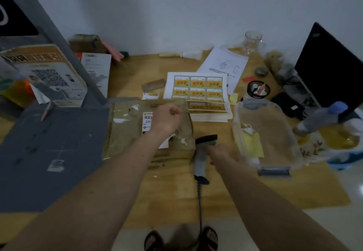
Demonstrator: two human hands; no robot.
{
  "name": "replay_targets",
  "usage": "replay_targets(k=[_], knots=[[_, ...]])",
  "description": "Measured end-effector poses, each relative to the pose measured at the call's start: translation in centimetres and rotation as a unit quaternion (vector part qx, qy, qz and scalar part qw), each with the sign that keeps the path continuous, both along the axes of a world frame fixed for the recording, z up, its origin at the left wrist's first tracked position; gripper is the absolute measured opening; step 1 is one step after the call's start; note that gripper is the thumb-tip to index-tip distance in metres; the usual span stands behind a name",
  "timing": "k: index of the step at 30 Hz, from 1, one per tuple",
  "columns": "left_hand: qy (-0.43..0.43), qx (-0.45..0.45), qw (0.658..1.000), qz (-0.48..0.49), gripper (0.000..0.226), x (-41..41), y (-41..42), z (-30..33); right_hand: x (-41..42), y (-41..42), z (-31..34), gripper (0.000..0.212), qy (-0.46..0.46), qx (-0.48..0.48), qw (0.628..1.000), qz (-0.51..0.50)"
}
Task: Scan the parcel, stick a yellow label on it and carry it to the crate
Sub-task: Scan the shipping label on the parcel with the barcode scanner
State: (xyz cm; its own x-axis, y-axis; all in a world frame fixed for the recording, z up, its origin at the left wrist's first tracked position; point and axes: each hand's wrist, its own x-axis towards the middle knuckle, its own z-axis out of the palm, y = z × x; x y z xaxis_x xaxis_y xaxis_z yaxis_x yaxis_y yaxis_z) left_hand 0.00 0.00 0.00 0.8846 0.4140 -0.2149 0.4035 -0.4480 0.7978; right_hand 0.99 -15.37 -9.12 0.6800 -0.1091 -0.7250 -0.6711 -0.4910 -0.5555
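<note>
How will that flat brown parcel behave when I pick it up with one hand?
The parcel lies thin and flat, so it is probably light and may flex a little. Its glossy tape patches suggest a somewhat slippery surface. It looks unlikely to roll or tip.

Wooden desk (176, 201) against a pale wall. Far left: a QR-code placard (45, 74) beside a leaflet (97, 68); a grey cutting mat (49, 152) covers the near-left corner. Far centre: printed papers (224, 64) and a glass beaker (252, 41). Right: a dark laptop screen (330, 68), a pen cup (257, 91), a clear plastic bottle (322, 117) tilted over a bowl of yellow liquid (339, 139).
</note>
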Motion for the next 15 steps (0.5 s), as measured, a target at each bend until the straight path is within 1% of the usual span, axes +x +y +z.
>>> replay_targets(k=[1,2,4,5,8,9,11,12,15], knots=[[0.001,-0.002,1.000,0.004,0.022,-0.1,0.1,0.0,-0.1,0.1,-0.5,0.019,0.009,-0.007,1.000,0.022],[0.001,0.000,1.000,0.017,0.022,-0.2,0.2,-0.1,-0.2,0.2,-0.5,0.028,0.024,-0.007,0.999,0.036],[0.007,-0.002,0.999,0.036,0.021,-0.6,0.5,-0.3,-0.5,0.5,-0.6,0.042,0.058,0.032,0.997,0.043],[0.008,-0.003,0.999,0.043,0.020,-0.8,0.7,-0.3,-0.5,0.8,-1.2,0.044,0.069,0.050,0.995,0.043],[0.000,0.004,0.998,0.065,0.019,-1.7,1.3,-0.1,-0.9,1.2,-1.9,0.045,0.080,0.055,0.995,0.013],[-0.002,0.001,0.998,0.067,0.019,-1.9,1.4,-0.1,-1.0,1.2,-2.3,0.044,0.094,0.083,0.992,0.004],[-0.003,-0.008,0.997,0.080,0.018,-2.4,1.9,0.0,-1.1,1.5,-2.4,0.046,0.093,0.106,0.990,-0.020],[0.000,-0.017,0.996,0.087,0.019,-2.6,2.0,0.2,-1.3,1.4,-2.0,0.050,0.093,0.119,0.988,-0.043],[-0.006,-0.011,0.994,0.109,0.019,-3.1,2.8,0.2,-1.2,1.3,-1.0,0.056,0.067,0.149,0.985,-0.063]])
